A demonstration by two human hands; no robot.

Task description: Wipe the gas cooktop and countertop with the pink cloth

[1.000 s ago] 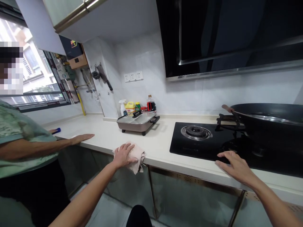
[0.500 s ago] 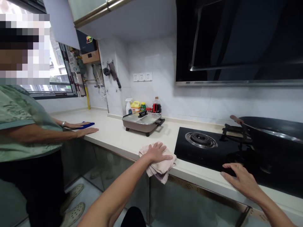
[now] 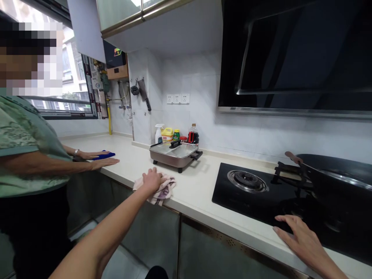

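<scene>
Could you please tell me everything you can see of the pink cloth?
The cloth looks like soft fabric, pale pink with purplish patterned patches. It lies bunched and creased on the white countertop, partly draped over its front edge, nearer the viewer than the lidded pan. The left hand rests on top, hiding its middle; whether the fingers pinch it is unclear.

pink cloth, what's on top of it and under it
The left hand rests on top of the pink cloth. Beneath is the white countertop, which the cloth overhangs at the front; the covered patch cannot be seen.
</scene>
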